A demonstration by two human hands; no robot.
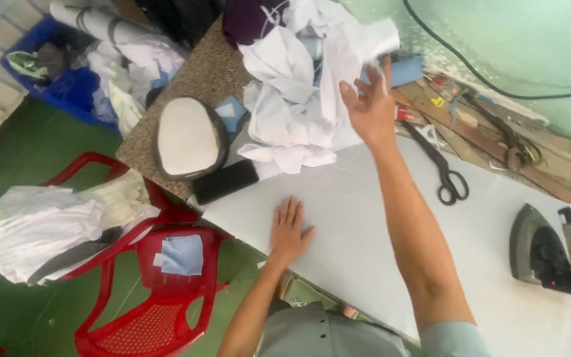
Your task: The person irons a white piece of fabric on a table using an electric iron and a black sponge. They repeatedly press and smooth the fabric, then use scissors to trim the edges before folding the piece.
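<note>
My right hand [369, 106] reaches far across the grey ironing surface [378, 218] to a heap of white cloth pieces [302, 99]. Its fingers are spread and touch the right edge of the heap. My left hand [289, 229] lies flat, palm down, on the near edge of the grey surface and holds nothing. A pale oval pressing pad [188, 137] with a dark rim sits to the left of the heap.
Black scissors [445, 169] lie right of my right arm. An electric iron [550, 254] rests at the far right. Tools and a black cable line the wall. A red plastic chair [160, 291] with white cloth and a blue patch stands at lower left. A blue bin [61, 73] sits beyond.
</note>
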